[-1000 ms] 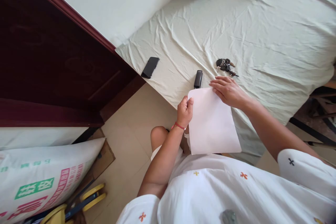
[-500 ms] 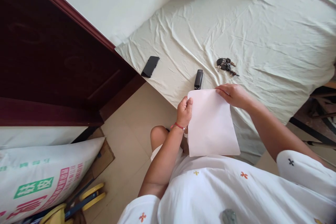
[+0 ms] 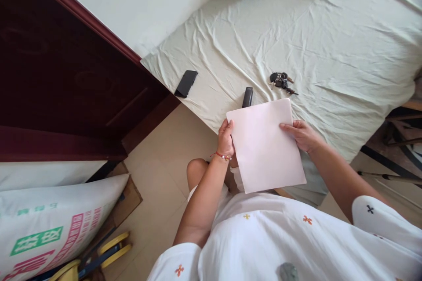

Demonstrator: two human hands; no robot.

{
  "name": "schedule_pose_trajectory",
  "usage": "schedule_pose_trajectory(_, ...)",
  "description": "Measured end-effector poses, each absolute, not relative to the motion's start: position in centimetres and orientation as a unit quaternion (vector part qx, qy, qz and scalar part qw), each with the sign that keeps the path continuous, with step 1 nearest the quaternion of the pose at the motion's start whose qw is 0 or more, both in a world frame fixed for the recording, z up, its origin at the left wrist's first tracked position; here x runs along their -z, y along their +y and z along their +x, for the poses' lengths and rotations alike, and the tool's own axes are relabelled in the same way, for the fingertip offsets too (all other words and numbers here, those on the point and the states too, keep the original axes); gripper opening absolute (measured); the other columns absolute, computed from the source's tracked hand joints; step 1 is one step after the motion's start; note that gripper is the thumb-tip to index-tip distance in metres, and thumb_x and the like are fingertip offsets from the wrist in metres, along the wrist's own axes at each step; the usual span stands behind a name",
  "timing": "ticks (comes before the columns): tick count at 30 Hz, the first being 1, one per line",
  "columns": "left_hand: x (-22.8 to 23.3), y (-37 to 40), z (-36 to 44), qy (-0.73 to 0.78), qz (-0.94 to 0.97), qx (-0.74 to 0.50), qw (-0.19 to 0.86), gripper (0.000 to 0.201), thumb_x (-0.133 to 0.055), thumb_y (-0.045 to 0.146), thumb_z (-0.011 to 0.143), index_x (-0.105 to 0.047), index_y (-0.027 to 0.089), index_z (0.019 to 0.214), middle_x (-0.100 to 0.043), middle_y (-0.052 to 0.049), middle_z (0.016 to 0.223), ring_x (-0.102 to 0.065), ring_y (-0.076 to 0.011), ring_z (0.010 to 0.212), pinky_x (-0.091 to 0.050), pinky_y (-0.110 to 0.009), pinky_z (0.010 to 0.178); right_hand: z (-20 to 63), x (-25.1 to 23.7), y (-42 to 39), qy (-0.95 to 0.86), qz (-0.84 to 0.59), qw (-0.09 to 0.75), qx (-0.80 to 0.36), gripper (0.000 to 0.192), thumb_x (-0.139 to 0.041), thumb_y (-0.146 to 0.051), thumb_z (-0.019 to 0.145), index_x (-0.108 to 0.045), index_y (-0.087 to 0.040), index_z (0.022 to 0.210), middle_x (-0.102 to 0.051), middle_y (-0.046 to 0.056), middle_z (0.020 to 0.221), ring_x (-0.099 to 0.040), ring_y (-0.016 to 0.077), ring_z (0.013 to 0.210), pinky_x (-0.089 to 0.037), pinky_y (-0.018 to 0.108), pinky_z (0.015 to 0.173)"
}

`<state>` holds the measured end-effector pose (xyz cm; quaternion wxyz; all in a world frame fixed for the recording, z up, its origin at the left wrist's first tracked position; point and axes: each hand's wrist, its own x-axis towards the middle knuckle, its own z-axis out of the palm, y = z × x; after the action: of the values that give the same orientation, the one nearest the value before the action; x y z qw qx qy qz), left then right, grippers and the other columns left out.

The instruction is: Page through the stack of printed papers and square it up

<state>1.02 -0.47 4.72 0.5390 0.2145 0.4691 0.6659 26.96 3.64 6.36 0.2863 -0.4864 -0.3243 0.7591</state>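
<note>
White paper sheet (image 3: pixel 265 145) pinched at both side edges: left hand (image 3: pixel 225 137) gripping the left edge, right hand (image 3: pixel 302 134) clasping the right, thumb on top. Held between the hands above the lap, long axis running away from the body, far edge over the bed sheet (image 3: pixel 313 30). Just beyond that edge, black stapler (image 3: pixel 247 96); farther right, keys (image 3: pixel 281 81); farther left, phone (image 3: pixel 186 83).
</note>
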Motion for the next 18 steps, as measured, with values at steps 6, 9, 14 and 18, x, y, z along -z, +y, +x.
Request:
schedule_pose_trajectory(6, -6.0, 0.3, 0.2, 0.432, 0.272, -0.625, 0.591, 0.06, -0.08, 0.065, 0.082, -0.067, 0.028, 0.127, -0.077, -0.004, 0.101, -0.076, -0.0266, 0.1, -0.058, -0.041, 0.092, 26.9, -6.4, 3.7, -0.311, -0.506, 0.248, -0.766, 0.028, -0.095, -0.037, 0.068, -0.078, -0.017, 0.077, -0.08, 0.01, 0.075, -0.075, 0.0231, 0.058, -0.063, 0.029, 0.052)
schedule_pose_trajectory(9, -5.6, 0.9, 0.3, 0.469, 0.291, -0.613, 0.565, 0.054, -0.074, 0.068, 0.085, -0.071, 0.022, 0.114, -0.076, -0.007, 0.107, -0.074, -0.0257, 0.099, -0.058, -0.038, 0.09, 26.8, -6.3, 3.6, -0.314, -0.515, 0.25, -0.758, 0.029, -0.095, -0.039, 0.069, -0.077, -0.017, 0.075, -0.079, 0.009, 0.072, -0.074, 0.0221, 0.057, -0.062, 0.027, 0.05)
schedule_pose_trajectory(14, -4.0, 1.6, -0.3, 0.505, 0.301, -0.589, 0.554, 0.047, -0.076, 0.059, 0.085, -0.074, 0.02, 0.111, -0.078, -0.008, 0.108, -0.073, -0.021, 0.095, -0.057, -0.033, 0.086, 26.9, -7.0, 3.5, -0.327, -0.538, 0.263, -0.731, 0.031, -0.089, -0.044, 0.079, -0.074, -0.018, 0.073, -0.078, 0.009, 0.07, -0.071, 0.0201, 0.053, -0.058, 0.025, 0.045)
schedule_pose_trajectory(18, -3.2, 2.7, -1.5, 0.582, 0.348, -0.506, 0.532, 0.031, -0.079, 0.041, 0.082, -0.076, 0.017, 0.1, -0.077, -0.005, 0.088, -0.069, -0.0181, 0.082, -0.054, -0.029, 0.077, 26.9, -7.4, 3.5, -0.322, -0.574, 0.254, -0.709, 0.026, -0.084, -0.037, 0.086, -0.073, -0.018, 0.073, -0.077, 0.01, 0.069, -0.07, 0.0199, 0.051, -0.057, 0.026, 0.044)
